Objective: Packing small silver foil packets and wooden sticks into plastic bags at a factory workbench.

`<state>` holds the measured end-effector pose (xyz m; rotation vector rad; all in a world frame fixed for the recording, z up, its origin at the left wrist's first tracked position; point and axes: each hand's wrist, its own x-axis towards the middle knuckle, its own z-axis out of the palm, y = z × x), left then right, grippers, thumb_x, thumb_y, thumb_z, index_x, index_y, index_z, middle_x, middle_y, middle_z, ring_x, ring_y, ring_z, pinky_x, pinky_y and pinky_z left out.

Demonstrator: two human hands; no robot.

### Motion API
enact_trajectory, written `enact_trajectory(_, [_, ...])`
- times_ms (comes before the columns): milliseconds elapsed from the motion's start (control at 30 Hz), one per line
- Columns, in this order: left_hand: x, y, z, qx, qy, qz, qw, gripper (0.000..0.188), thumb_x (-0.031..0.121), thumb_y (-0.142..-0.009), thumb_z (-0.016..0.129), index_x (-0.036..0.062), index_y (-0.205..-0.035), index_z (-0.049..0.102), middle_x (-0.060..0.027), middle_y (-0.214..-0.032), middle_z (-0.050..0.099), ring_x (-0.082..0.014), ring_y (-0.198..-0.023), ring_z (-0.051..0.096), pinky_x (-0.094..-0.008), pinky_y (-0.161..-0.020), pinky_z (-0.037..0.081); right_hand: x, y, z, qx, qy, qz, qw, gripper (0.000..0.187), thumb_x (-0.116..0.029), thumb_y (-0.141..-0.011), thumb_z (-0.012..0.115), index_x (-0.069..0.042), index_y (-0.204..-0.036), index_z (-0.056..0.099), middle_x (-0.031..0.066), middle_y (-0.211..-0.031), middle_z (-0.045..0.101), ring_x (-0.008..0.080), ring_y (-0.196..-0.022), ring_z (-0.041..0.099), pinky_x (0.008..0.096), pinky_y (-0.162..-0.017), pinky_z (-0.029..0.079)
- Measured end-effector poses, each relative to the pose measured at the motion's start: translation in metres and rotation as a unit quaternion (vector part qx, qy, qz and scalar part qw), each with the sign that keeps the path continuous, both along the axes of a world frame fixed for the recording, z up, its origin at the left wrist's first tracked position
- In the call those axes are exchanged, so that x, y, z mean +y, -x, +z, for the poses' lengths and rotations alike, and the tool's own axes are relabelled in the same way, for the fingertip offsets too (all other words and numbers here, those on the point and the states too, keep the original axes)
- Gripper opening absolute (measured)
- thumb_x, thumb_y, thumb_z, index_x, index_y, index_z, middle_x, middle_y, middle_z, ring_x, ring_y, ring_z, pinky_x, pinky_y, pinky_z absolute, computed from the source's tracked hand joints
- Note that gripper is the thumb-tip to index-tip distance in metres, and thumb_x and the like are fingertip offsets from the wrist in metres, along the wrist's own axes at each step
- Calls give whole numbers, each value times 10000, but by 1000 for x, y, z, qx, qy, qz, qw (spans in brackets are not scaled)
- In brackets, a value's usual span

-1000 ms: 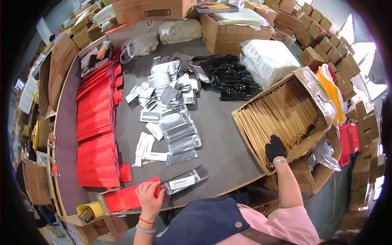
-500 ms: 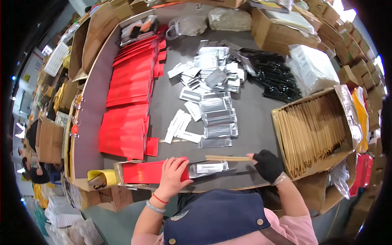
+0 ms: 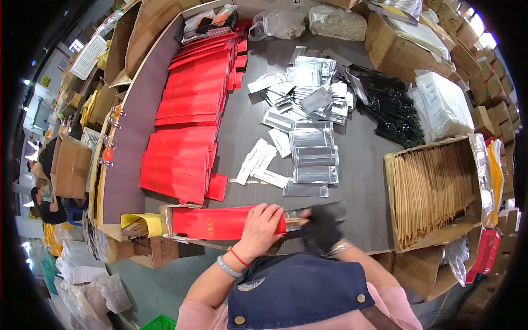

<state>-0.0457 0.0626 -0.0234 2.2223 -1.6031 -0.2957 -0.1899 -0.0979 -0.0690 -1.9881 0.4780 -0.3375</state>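
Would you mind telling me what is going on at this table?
Someone's left hand rests on a red sleeve, while the black-gloved right hand, blurred, holds thin wooden sticks at the sleeve's right end. More red sleeves lie to the left, silvery packets mid-table, and a cardboard box of similar sticks sits at right.

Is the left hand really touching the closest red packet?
Touching. The head view shows the left hand lying on the red packet, fingers across the packet's right end.
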Motion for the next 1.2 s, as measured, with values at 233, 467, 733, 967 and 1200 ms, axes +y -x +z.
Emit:
enact_trajectory(233, [-10, -13, 17, -40, -71, -98, 992, 439, 117, -665, 694, 189, -1091, 617, -113, -1122, 539, -328, -1041, 490, -430, -866, 428, -16, -6, 55, 71, 294, 125, 945, 605, -409, -617, 830, -112, -1085, 588, 87, -1022, 605, 316, -1026, 545, 433, -885, 408])
enact_trajectory(467, [7, -126, 73, -174, 34, 7, 984, 125, 93, -642, 664, 59, -755, 623, -161, -1057, 564, -356, -1012, 524, -461, -832, 451, -47, 28, 75, 130, 258, -12, 957, 611, -356, -599, 820, -96, -1090, 566, 90, -1013, 601, 309, -978, 556, 423, -877, 394])
enact_trajectory(733, [24, -8, -6, -12, -41, 276, 960, 750, 408, -639, 833, 63, -1245, 558, -170, -1347, 447, -375, -1299, 351, -558, -1105, 210, -32, 15, 84, 165, 308, 64, 935, 614, -387, -614, 812, -111, -1111, 578, 57, -1044, 600, 272, -985, 560, 430, -892, 371])
enact_trajectory(967, [29, -13, -13, 121, -12, 301, 946, 888, 410, -629, 853, 19, -1332, 478, -191, -1422, 405, -389, -1386, 252, -561, -1146, 108, -29, 8, 79, 192, 278, 146, 930, 609, -423, -675, 773, -86, -1144, 580, 91, -1070, 591, 287, -1020, 545, 437, -927, 350])
enact_trajectory(1200, [11, -38, -13, 138, 6, 228, 964, 720, 389, -726, 783, 23, -1284, 514, -185, -1300, 521, -392, -1245, 421, -559, -1076, 262, 11, -38, 44, 61, 221, 180, 957, 655, -436, -693, 758, -57, -1188, 559, 118, -1119, 581, 307, -1069, 538, 478, -923, 368])
